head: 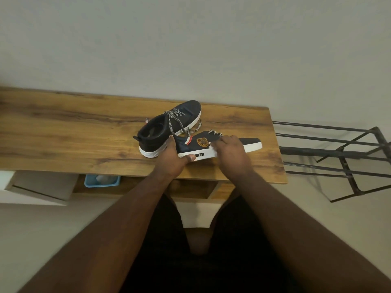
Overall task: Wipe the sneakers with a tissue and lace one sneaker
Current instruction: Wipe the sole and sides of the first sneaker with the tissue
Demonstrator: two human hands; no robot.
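- Near sneaker (220, 145) sits toward the front right part of the wooden table (63, 132), lying so its side faces the camera, with the long axis running left to right and the toe pointing right.
- Left hand (172, 159) grips its heel end: thumb curled onto the white sole, fingers wrapped over the collar.
- Right hand (229, 150) lies over the middle of the same sneaker, fingers bent down onto the upper. Looks like something white peeks out under them, maybe the tissue, but I can't tell for sure.
- Second sneaker (169, 125) is just behind the near one, touching it, toe pointing away and to the right, with its checkered laces (179, 121) loose.
- Only readable writing: "86" on a small black tag on the near sneaker's sole. There's an orange crest badge on its side, text too small to read.
- My guess: the wipe will run along that long axis, and the right hand is already on it.
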